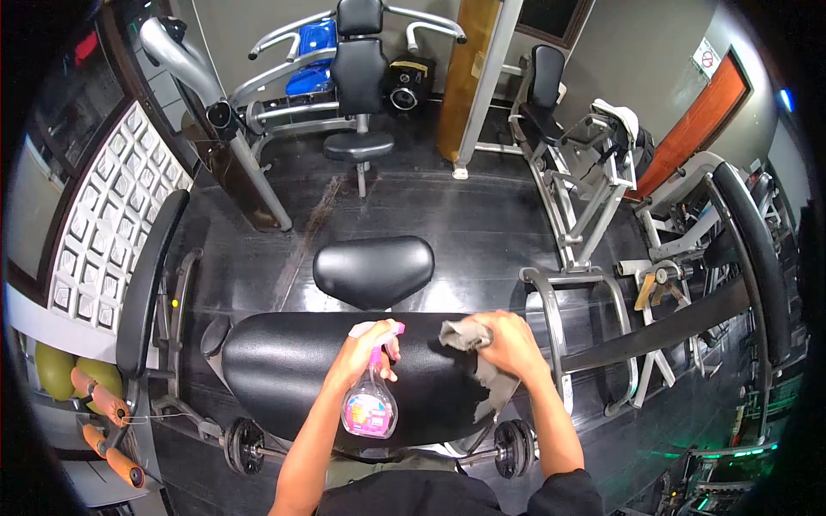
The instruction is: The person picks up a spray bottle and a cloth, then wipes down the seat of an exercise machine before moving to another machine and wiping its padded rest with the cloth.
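Note:
My left hand (360, 351) is wrapped round the neck of a clear spray bottle (370, 411) with a pink trigger head and a colourful label. The bottle is held over the black padded bench (284, 365) in front of me. In my right hand (509, 342) a grey cloth (496, 389) is bunched up. One end of it sticks out past the fingers to the left, and the rest hangs down over the right part of the pad. Whether the cloth touches the pad, I cannot tell.
A smaller black seat pad (374, 267) stands just beyond the bench. Weight plates (244, 446) on a bar lie near my legs. Left is an upright black pad (151, 284); right, a metal frame (551, 335). A seated machine (359, 77) stands at the back.

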Tool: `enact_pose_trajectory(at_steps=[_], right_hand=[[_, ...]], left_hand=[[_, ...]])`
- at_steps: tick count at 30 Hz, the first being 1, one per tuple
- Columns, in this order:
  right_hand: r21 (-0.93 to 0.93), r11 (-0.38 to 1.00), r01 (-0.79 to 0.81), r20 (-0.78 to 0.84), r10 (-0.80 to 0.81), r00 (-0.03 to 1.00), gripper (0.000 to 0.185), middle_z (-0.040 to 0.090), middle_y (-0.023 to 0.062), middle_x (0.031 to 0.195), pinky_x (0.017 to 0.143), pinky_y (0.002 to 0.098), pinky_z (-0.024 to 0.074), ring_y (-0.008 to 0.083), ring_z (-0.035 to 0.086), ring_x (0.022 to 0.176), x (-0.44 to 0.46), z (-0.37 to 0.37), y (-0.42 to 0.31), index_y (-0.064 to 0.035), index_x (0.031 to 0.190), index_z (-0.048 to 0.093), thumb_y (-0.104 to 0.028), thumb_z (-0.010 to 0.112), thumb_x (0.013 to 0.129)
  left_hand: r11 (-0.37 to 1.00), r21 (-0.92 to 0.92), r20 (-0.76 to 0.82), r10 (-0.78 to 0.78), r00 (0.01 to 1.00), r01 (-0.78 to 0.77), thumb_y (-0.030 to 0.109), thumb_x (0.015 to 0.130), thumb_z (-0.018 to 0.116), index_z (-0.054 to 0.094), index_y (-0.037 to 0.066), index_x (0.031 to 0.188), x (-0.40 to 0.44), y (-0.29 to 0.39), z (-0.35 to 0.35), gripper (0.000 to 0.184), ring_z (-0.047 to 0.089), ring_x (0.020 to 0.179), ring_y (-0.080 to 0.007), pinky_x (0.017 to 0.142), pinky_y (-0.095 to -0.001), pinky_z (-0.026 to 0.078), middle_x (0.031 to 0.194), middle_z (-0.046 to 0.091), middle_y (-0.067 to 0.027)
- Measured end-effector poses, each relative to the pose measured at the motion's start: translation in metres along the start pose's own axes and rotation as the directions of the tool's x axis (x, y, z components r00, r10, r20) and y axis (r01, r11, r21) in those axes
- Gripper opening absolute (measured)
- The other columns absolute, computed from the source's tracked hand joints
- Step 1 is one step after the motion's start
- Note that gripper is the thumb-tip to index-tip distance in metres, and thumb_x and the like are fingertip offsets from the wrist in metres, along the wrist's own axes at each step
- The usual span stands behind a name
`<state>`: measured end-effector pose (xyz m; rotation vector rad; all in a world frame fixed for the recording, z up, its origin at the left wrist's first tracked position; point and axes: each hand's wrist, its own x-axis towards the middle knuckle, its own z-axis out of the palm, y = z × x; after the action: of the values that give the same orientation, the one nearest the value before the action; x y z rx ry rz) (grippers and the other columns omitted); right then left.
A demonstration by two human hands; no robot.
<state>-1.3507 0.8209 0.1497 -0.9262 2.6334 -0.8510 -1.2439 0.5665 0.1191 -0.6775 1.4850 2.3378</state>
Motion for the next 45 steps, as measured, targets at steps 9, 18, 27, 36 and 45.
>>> enact_pose_trajectory(at_steps=[9,18,27,36,45], right_hand=[[0.079,0.986,0.149,0.147,-0.159,0.976,0.038,0.074,0.0120,0.103,0.087,0.0446,0.0535,0.0364,0.067,0.101,0.014,0.014,-0.021,-0.0127,0.108,0.073,-0.003,0.068,0.072],[-0.067,0.997,-0.050,0.116,0.057,0.992,0.038,0.073,0.0177,0.098,0.084,0.0452,0.0543,0.0381,0.069,0.095,0.050,0.026,-0.001,-0.0103,0.107,0.072,-0.004,0.066,0.070],[0.027,0.995,0.092,0.248,-0.096,0.964,0.045,0.072,0.0152,0.108,0.090,0.0469,0.0516,0.0373,0.066,0.106,0.037,0.006,-0.016,-0.0132,0.116,0.068,0.000,0.062,0.073],[-0.185,0.972,0.143,0.237,-0.097,0.967,0.045,0.072,0.0193,0.097,0.087,0.0507,0.0524,0.0386,0.067,0.101,0.089,0.058,0.017,-0.0106,0.115,0.065,-0.002,0.065,0.071],[0.081,0.994,0.080,0.258,-0.098,0.961,0.037,0.072,0.0183,0.099,0.085,0.0470,0.0520,0.0408,0.067,0.099,0.041,0.003,0.005,-0.0102,0.109,0.067,-0.005,0.066,0.073]], left_hand=[[0.996,-0.074,0.032,-0.053,0.998,0.056,0.040,0.093,0.064,0.067,0.006,0.102,0.002,-0.004,-0.008,0.035,0.056,0.044,-0.0163,0.051,-0.0384,0.059,0.076,0.062,-0.0111],[1.000,0.009,-0.008,-0.006,1.000,0.006,0.045,0.099,0.054,0.062,0.000,0.094,-0.003,0.003,0.001,0.046,0.056,0.043,-0.0170,0.048,-0.0388,0.059,0.077,0.063,-0.0153],[1.000,-0.003,0.014,0.009,1.000,-0.009,0.046,0.099,0.055,0.062,0.000,0.094,0.000,-0.003,-0.004,0.046,0.056,0.042,-0.0167,0.047,-0.0386,0.059,0.077,0.063,-0.0148],[1.000,0.017,-0.002,-0.004,1.000,0.004,0.047,0.098,0.055,0.061,0.000,0.095,-0.001,0.000,-0.002,0.047,0.056,0.042,-0.0176,0.047,-0.0386,0.058,0.076,0.062,-0.0153],[1.000,0.003,0.007,0.003,1.000,-0.003,0.047,0.098,0.054,0.061,-0.001,0.092,0.002,-0.003,-0.005,0.048,0.056,0.042,-0.0178,0.047,-0.0385,0.058,0.075,0.062,-0.0156]])
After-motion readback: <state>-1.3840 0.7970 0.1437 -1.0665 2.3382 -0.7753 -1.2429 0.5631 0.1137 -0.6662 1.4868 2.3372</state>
